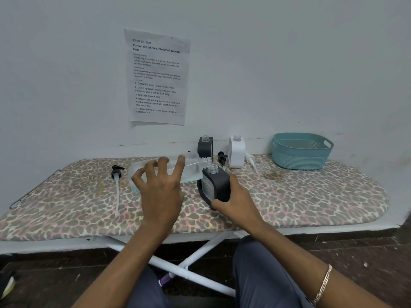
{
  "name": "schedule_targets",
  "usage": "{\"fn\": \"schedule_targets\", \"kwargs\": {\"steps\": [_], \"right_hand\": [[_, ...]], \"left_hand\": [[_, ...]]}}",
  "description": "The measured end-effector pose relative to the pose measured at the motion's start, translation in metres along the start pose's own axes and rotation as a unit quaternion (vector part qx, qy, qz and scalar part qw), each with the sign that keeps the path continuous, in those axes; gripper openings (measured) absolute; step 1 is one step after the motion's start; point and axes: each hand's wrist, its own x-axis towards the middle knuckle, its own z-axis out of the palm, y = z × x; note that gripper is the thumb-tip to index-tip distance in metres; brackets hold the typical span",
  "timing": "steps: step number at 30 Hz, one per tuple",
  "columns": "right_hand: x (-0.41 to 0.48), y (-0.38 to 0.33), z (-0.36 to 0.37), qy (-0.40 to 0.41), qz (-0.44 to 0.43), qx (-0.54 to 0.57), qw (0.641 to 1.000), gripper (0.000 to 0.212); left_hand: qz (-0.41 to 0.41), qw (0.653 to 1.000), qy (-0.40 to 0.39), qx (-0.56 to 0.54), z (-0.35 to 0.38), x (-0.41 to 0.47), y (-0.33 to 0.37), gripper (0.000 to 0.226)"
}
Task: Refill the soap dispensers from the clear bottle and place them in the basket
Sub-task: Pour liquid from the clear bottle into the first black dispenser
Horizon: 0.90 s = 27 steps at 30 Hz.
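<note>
My left hand (159, 190) grips the clear bottle (191, 166), tipped on its side with its open neck right above the mouth of a black soap dispenser (216, 182). My right hand (235, 202) holds that dispenser, tilted, on the ironing board (311, 196). A second black dispenser (205, 146) and a white dispenser (236, 152) stand uncapped at the back. The teal basket (301, 151) sits at the far right and looks empty.
A black pump head with a long white tube (116, 181) lies left of my hands. Another black pump (222, 158) and a white pump (250, 161) lie beside the white dispenser. A printed sheet (158, 77) hangs on the wall behind.
</note>
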Motion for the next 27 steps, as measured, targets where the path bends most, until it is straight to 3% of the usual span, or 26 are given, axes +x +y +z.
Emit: {"fn": "schedule_targets", "kwargs": {"steps": [18,27], "right_hand": [[0.003,0.0,0.01,0.013,-0.012,0.04,0.999,0.065],[0.001,0.003,0.015,0.015,-0.045,0.028,0.998,0.068]], "left_hand": [[-0.048,0.993,-0.012,-0.103,0.01,0.001,-0.008,0.08],[-0.158,0.943,-0.02,-0.291,0.016,0.009,-0.028,0.063]]}}
